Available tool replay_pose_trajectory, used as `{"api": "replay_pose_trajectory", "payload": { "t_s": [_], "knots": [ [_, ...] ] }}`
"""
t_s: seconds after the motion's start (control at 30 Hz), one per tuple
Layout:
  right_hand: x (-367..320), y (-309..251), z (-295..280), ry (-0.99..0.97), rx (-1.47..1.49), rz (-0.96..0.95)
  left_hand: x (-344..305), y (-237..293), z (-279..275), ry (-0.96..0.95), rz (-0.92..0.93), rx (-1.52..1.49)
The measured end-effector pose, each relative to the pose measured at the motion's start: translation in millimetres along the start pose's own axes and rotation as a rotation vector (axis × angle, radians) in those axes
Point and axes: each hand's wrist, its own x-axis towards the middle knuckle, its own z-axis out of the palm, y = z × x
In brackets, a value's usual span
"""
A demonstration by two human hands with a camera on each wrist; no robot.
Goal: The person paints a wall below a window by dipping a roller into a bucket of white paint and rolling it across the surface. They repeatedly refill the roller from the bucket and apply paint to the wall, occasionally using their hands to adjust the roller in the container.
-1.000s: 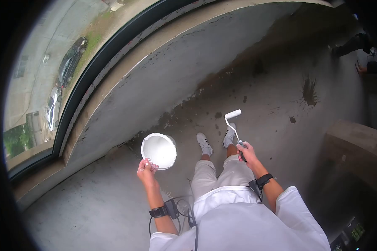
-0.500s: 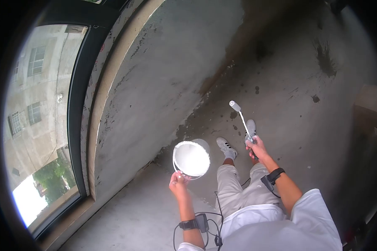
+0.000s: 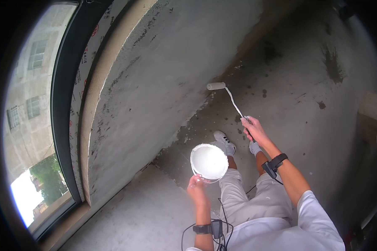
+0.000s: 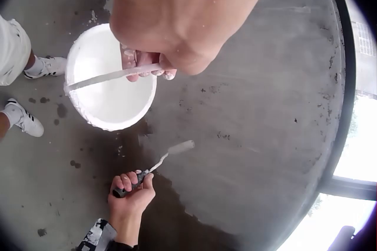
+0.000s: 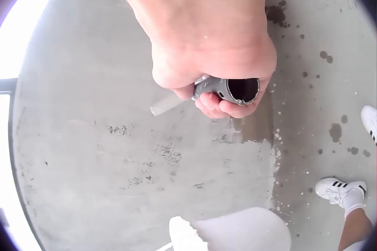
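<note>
My left hand (image 3: 198,191) holds a white bucket (image 5: 247,233) by its thin white handle (image 4: 112,75), with fingers curled round it. White paint coats the bucket's rim, and the bucket hangs in front of my left thigh. In my right hand (image 3: 256,131) is a small paint roller, gripped by its dark hollow grip (image 5: 215,88). A bent, white-coated rod (image 3: 233,101) runs from the grip to the pale roller sleeve (image 3: 215,86), which points left and overlaps the foot of the grey wall (image 3: 167,75) in the head view.
The grey wall rises at my left to a ledge (image 3: 97,88) under a dark-framed window (image 3: 65,83). Dark wet stains mark the concrete floor (image 3: 289,121). A low block (image 3: 373,113) stands at the right. My shoes (image 3: 225,142) are on the floor between bucket and roller.
The view has turned toward the wall and window. My right hand has moved forward with the roller, whose sleeve has swung left toward the wall. The bucket now hangs closer to my legs.
</note>
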Motion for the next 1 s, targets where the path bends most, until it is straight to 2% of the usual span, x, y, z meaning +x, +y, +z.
{"api": "replay_pose_trajectory", "payload": {
  "t_s": [0.1,0.13,0.2,0.27,0.37,0.47,0.57,0.67,0.77,1.0],
  "knots": [
    [30,-5,34,0.003,-0.134,0.074,26,-18,-12,-0.068,-0.004,-0.036],
    [43,1,44,-0.011,-0.273,0.105,35,-20,-12,-0.066,0.000,-0.025],
    [65,25,72,0.048,-0.422,-0.017,39,-18,-26,-0.052,-0.004,0.033],
    [82,45,99,0.201,-0.584,-0.177,53,-17,-36,-0.038,-0.050,0.045],
    [92,23,100,0.133,-0.763,-0.121,72,-11,-54,-0.030,-0.044,0.086],
    [78,0,101,0.157,-0.833,-0.089,88,0,-66,-0.070,-0.027,0.126],
    [53,0,108,0.270,-0.774,-0.216,98,9,-73,-0.106,-0.005,0.149],
    [43,-24,110,0.252,-0.809,-0.112,101,17,-76,-0.119,0.031,0.140],
    [54,-6,108,0.288,-0.947,-0.158,108,21,-76,-0.129,0.073,0.164],
    [45,-6,116,0.243,-0.839,-0.063,103,18,-66,-0.149,0.148,0.199]
  ]
}}
